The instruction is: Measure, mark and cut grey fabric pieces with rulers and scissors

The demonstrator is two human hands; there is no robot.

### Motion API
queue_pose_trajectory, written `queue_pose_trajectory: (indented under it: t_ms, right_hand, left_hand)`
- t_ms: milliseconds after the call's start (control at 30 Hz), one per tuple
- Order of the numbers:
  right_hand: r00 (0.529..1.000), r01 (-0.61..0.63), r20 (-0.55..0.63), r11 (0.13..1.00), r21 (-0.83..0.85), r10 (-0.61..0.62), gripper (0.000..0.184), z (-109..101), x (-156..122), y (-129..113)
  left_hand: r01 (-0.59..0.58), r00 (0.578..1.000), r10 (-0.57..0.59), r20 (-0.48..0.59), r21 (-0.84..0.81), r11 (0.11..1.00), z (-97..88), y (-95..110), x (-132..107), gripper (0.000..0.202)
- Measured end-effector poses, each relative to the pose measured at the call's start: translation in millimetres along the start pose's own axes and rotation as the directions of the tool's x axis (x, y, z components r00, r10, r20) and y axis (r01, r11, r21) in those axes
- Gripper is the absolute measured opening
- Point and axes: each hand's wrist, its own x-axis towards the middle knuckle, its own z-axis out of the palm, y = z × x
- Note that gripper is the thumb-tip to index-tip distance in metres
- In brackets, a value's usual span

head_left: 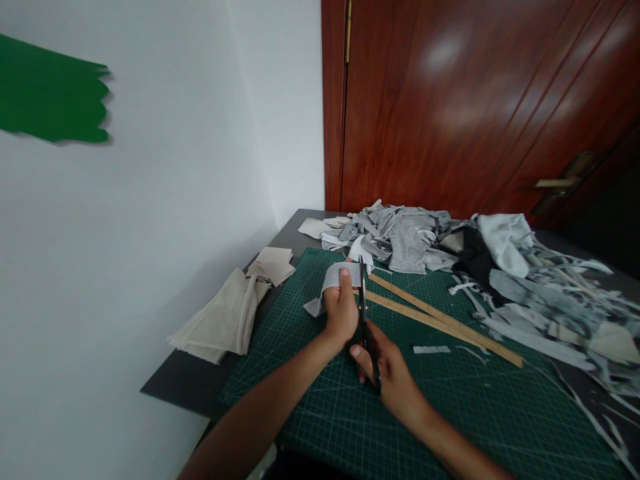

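Note:
My left hand (343, 310) pinches a strip of grey fabric (336, 274), the thumb lying on top of it. One end of the strip hangs down to the left of the hand. In my right hand (387, 370) is a pair of black-handled scissors (363, 300), my fingers wrapped round the handles. The blades point away from me and stand at the right end of the strip, close to my left fingertips. Whether the blades are apart or together I cannot tell. Both hands are above a green cutting mat (320, 413).
Two wooden rulers (445, 320) lie crossed on the mat, with a small fabric offcut (431, 349) nearer me. A heap of grey scraps (405, 233) covers the back, and more scraps (545, 300) the right. Folded beige cloth (225, 317) lies left, beside the wall (200, 167).

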Motion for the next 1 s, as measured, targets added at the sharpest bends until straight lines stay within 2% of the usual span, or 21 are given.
queue_pose_trajectory:
  t_ms: [367, 633, 733, 867, 1000]
  right_hand:
    - [1.000, 0.001, 0.006, 0.998, 0.060, -0.001, 0.060, 1.0, 1.1, -4.5]
    - [0.993, 0.057, -0.105, 0.998, 0.004, -0.056, 0.068, -5.6, 6.1, -19.6]
    - [0.969, 0.110, -0.222, 0.994, -0.017, -0.111, 0.069, -18.0, 13.8, -24.2]
    - [0.908, 0.156, -0.392, 0.988, -0.015, -0.149, 0.075, -38.5, 25.3, -33.0]
    - [0.896, 0.123, -0.426, 0.992, -0.034, -0.126, 0.070, -53.4, 32.2, -39.5]
  left_hand:
    - [-0.007, 1.000, 0.007, 0.006, 0.040, 0.999, -1.8, -5.6, 1.3, 0.060]
    - [0.036, 0.999, -0.036, 0.012, 0.034, 0.999, 0.1, -0.1, -3.9, 0.064]
    - [0.033, 0.995, -0.036, 0.091, 0.035, 0.999, 1.8, 1.2, -14.8, 0.061]
    - [0.034, 0.951, -0.034, 0.307, 0.007, 0.999, 6.0, -1.7, -32.4, 0.052]
    - [0.062, 0.907, -0.062, 0.417, 0.014, 0.998, 9.8, -9.0, -38.4, 0.041]
